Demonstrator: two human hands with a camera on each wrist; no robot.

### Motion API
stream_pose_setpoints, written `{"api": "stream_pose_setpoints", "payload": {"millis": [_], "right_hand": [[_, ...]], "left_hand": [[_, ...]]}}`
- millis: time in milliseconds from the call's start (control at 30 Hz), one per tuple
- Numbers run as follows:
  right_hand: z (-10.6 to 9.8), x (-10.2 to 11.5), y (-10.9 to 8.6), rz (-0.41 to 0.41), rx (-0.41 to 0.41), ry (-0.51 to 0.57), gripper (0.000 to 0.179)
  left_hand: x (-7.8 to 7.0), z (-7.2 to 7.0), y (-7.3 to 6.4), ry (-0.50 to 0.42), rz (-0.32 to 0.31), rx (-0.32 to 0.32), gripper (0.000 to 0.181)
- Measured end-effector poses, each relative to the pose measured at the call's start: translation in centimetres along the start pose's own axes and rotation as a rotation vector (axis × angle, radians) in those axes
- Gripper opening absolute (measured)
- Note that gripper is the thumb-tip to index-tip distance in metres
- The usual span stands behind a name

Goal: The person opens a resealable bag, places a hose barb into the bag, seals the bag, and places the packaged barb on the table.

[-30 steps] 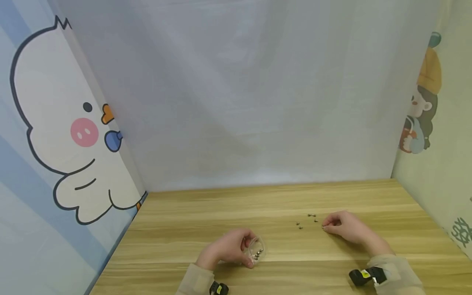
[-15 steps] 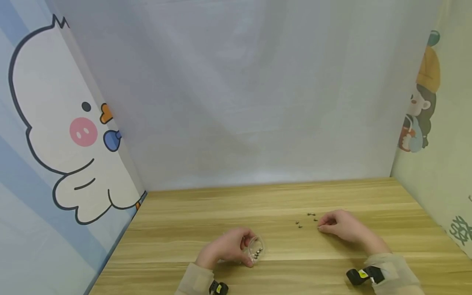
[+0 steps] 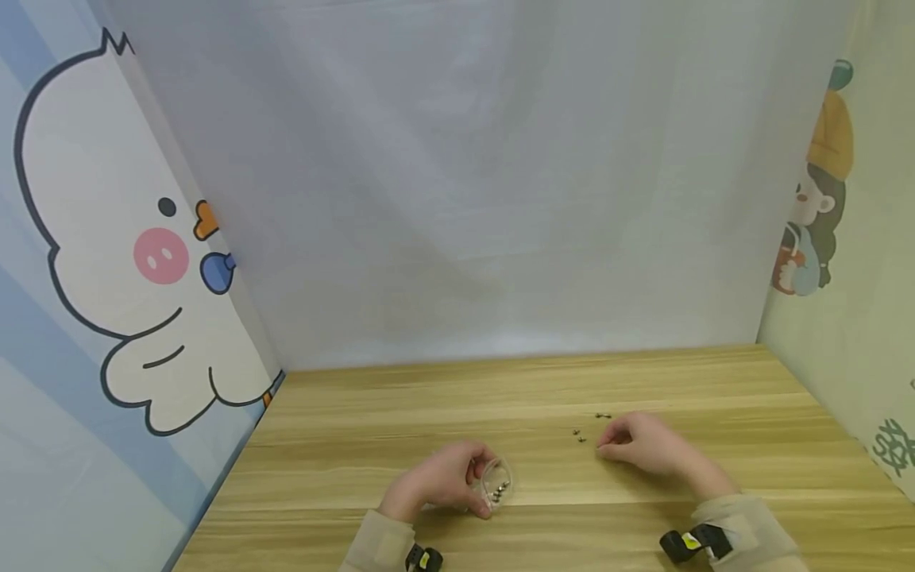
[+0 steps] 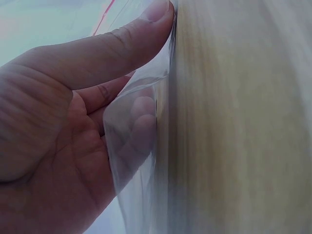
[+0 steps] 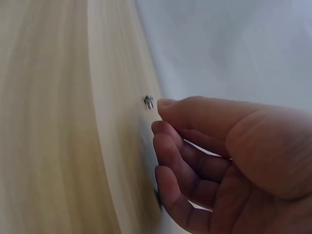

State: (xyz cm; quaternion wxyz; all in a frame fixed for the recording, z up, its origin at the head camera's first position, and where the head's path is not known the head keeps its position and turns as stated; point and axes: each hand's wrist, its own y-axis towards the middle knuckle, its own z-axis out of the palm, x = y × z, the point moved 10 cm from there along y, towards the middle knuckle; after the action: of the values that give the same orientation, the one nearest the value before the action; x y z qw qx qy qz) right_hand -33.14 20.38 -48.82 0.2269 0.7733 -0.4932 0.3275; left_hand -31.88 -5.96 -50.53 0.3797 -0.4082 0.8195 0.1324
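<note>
My left hand [image 3: 446, 477] holds a clear plastic bag [image 4: 129, 131] with its mouth spread into a round opening, thumb at one side and fingers at the other. Several small shiny metal pieces [image 3: 499, 492] lie inside the bag. To the right, my right hand [image 3: 639, 445] is low over the table, thumb and fingertips drawn together. A small silver metal piece [image 5: 148, 101] shows just beyond the thumb tip in the right wrist view. Whether the fingertips pinch a piece, I cannot tell. Several loose pieces [image 3: 581, 439] lie to the left of those fingertips.
The wood-grain table [image 3: 372, 413] reaches back to a pale grey hanging sheet [image 3: 500, 199]. Cartoon-printed panels stand at the left and right sides. More loose metal pieces [image 3: 603, 415] lie behind the right fingertips. Each wrist carries a black camera.
My right hand has moved left and slightly nearer me, toward the loose pieces. One piece seen beside its fingertips is now out of sight at the hand. The left hand has stayed put.
</note>
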Motion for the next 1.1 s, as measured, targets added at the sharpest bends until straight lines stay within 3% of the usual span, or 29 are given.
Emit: {"api": "stream_pose_setpoints", "payload": {"millis": [433, 1100], "right_hand": [[3.0, 3.1, 1.1, -0.061, 0.002, -0.018, 0.006], [8.1, 7.8, 2.9, -0.111, 0.032, 0.074, 0.004]], "left_hand": [[-0.2, -0.2, 0.0, 0.004, 0.002, 0.001, 0.057], [0.2, -0.2, 0.0, 0.003, -0.005, 0.003, 0.062]]}}
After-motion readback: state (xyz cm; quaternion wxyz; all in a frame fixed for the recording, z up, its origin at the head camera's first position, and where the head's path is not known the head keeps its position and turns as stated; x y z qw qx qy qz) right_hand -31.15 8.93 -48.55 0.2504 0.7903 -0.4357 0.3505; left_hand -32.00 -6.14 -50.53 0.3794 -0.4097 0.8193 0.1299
